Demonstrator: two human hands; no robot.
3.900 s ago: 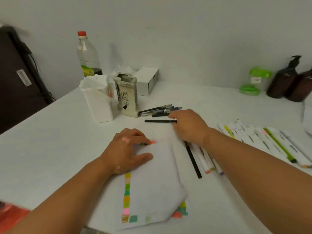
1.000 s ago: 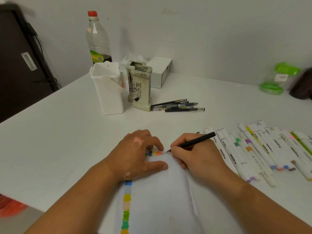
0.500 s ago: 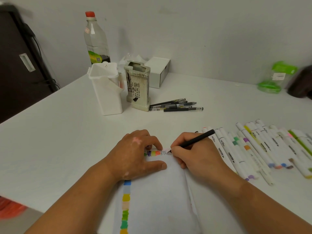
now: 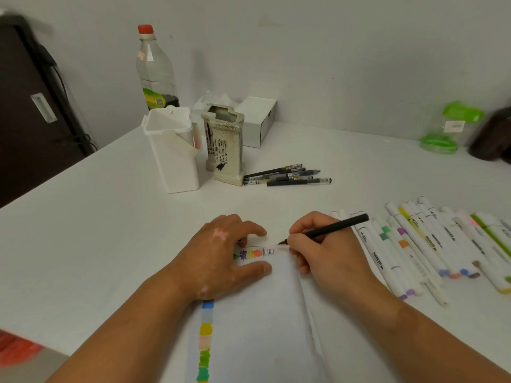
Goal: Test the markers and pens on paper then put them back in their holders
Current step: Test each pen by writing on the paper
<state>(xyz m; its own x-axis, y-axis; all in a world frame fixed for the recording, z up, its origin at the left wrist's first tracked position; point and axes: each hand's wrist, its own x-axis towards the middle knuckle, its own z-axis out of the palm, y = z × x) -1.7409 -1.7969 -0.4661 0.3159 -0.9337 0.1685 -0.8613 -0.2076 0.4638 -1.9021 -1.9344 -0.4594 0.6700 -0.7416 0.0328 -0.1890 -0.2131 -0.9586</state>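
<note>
**Black pen is leaving its test scribble**

The right hand (image 4: pixel 326 261) is pinching the black pen (image 4: pixel 331 228), with the tip at the top edge of the paper (image 4: pixel 257 327). The left hand (image 4: pixel 221 252) is pressing the sheet flat, fingers spread. A black zigzag (image 4: pixel 268 252) is now sitting beside the orange swatch, wider than a second ago, so this pen is evidently writing. Other pens (image 4: pixel 284 176) are lying by the ceramic holder (image 4: pixel 225 150). The markers (image 4: pixel 431 244) are lying to the right.

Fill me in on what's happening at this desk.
A person is testing a black pen on the paper. The right hand grips the pen, tip next to a black scribble beside the colour swatches. The left hand presses the paper flat. White markers lie to the right and more pens beside the ceramic holder, not yet put away.
</note>
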